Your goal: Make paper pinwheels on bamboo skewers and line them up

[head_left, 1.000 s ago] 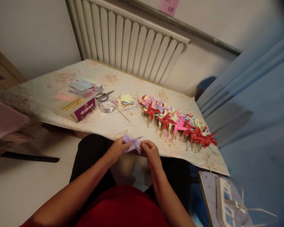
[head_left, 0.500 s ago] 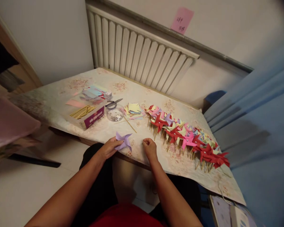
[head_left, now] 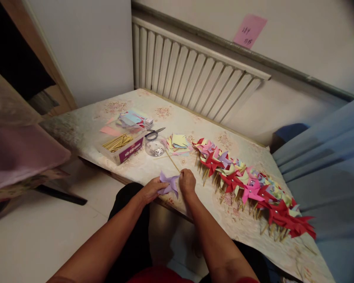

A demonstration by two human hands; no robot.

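Note:
A purple paper pinwheel [head_left: 170, 185] is pinched in my left hand [head_left: 152, 189] above the table's front edge. It has folded blades and a small dot at its centre. My right hand [head_left: 187, 181], just right of the pinwheel, is closed on the near end of a thin wooden stick [head_left: 173, 162]. The stick slants up and left, its far end by a round clear tub [head_left: 155, 147] of small shiny pins. Behind it lies a stack of cut paper squares [head_left: 179, 141].
A clear box [head_left: 118, 147] of wooden sticks stands left, with scissors [head_left: 153, 133] and coloured paper [head_left: 132, 118] behind. Rows of finished pinwheels [head_left: 233, 179] on sticks cover the table's right side. A radiator [head_left: 191, 67] runs along the wall.
My right hand has closed on the stick's near end, which lay apart from it before. The pinwheel stays in my left hand. The whole view has shifted, so things appear further right.

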